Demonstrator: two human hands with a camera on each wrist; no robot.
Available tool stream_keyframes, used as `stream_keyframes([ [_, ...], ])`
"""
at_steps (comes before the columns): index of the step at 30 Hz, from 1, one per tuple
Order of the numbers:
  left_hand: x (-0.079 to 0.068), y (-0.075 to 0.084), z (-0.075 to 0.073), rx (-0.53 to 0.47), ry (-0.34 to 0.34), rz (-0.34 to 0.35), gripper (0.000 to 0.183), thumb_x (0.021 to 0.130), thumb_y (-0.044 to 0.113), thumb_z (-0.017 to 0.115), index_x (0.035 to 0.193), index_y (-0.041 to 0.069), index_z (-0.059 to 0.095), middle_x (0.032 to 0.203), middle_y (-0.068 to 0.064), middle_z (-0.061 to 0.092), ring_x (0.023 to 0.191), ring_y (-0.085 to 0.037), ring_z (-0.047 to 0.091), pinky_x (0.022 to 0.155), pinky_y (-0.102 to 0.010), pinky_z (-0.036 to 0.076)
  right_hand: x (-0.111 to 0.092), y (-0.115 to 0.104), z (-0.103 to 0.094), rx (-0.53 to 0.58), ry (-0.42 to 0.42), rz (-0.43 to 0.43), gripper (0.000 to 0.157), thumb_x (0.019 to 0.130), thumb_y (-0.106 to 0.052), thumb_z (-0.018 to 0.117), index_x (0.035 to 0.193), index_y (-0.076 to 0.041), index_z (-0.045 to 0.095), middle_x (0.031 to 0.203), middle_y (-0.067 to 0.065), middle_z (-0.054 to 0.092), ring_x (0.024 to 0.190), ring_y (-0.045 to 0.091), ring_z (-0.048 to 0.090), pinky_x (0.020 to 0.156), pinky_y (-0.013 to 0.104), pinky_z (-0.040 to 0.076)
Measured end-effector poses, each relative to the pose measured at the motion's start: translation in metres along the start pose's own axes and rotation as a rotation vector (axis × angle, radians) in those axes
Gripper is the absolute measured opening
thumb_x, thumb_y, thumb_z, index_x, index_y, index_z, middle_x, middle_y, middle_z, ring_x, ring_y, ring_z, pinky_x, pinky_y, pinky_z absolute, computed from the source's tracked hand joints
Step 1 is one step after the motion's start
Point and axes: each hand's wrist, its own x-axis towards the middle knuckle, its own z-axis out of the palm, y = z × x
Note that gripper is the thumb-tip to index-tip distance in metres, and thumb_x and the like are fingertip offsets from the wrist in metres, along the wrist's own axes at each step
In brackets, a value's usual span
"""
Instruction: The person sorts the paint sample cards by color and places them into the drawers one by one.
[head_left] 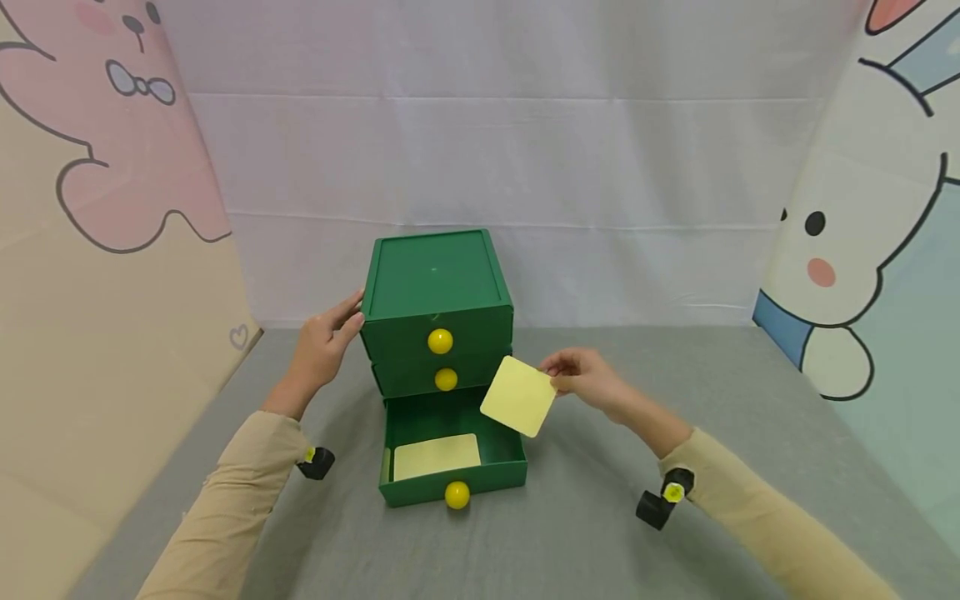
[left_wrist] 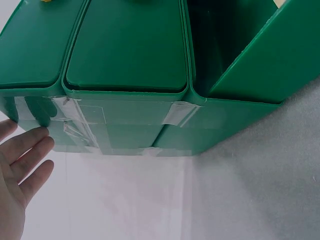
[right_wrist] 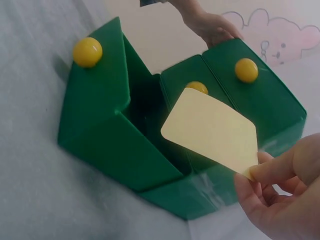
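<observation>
A green three-drawer cabinet (head_left: 438,275) with yellow round knobs stands on the grey table. Its bottom drawer (head_left: 491,481) is pulled out, and a pale yellow card (head_left: 437,457) lies inside. My left hand (head_left: 321,350) touches the cabinet's upper left side with extended fingers; the left wrist view shows those fingers (left_wrist: 31,150) against the taped green side. Between thumb and fingertips my right hand (head_left: 588,379) pinches a square yellow card with rounded corners (head_left: 519,397) by one corner. That card is tilted above the open drawer's right side.
The upper knob (head_left: 440,341) and middle knob (head_left: 446,380) sit on shut drawers; the bottom knob (head_left: 457,495) juts toward the front. Behind the cabinet hangs a white cloth (head_left: 600,167). Printed side panels with a pink bear (head_left: 150,167) and a white rabbit (head_left: 847,242) flank the table.
</observation>
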Motion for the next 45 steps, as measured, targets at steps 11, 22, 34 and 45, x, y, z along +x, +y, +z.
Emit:
stream_keyframes([
  [11,0.000,0.000,0.000,0.014,-0.011,-0.005,0.046,0.097,0.027,0.041,0.138,0.005,0.040,0.122,-0.023,0.054,0.100,-0.038,0.058,0.079,-0.054,0.045,0.014,-0.003,0.041,-0.001,-0.093,-0.057,0.019,0.088,0.008,0.047,0.103,0.008,0.059,0.087,0.013,0.054,0.075,0.020,0.052,0.071,0.036,0.052],
  [22,0.002,0.003,-0.001,0.012,-0.019,-0.008,0.046,0.097,0.027,0.042,0.137,0.004,0.040,0.123,-0.022,0.054,0.101,-0.038,0.058,0.083,-0.054,0.044,0.017,-0.003,0.070,-0.140,-0.175,-0.099,0.025,0.081,0.015,0.047,0.095,0.004,0.064,0.080,0.007,0.055,0.067,0.015,0.048,0.060,0.026,0.048],
  [34,0.001,0.003,-0.001,0.006,-0.025,-0.013,0.047,0.097,0.027,0.042,0.137,0.003,0.039,0.124,-0.022,0.052,0.103,-0.038,0.056,0.084,-0.054,0.044,0.018,0.001,0.082,-0.368,-0.236,-0.237,0.031,0.078,0.018,0.044,0.089,0.000,0.066,0.079,0.004,0.058,0.068,0.013,0.048,0.060,0.021,0.044],
  [45,-0.001,0.000,0.000,0.007,-0.009,0.002,0.045,0.097,0.024,0.041,0.137,0.005,0.040,0.121,-0.022,0.055,0.098,-0.038,0.059,0.074,-0.050,0.047,0.017,0.006,0.091,-0.468,-0.157,-0.320,0.032,0.074,0.020,0.048,0.089,-0.001,0.067,0.086,0.008,0.059,0.075,0.019,0.054,0.065,0.026,0.047],
])
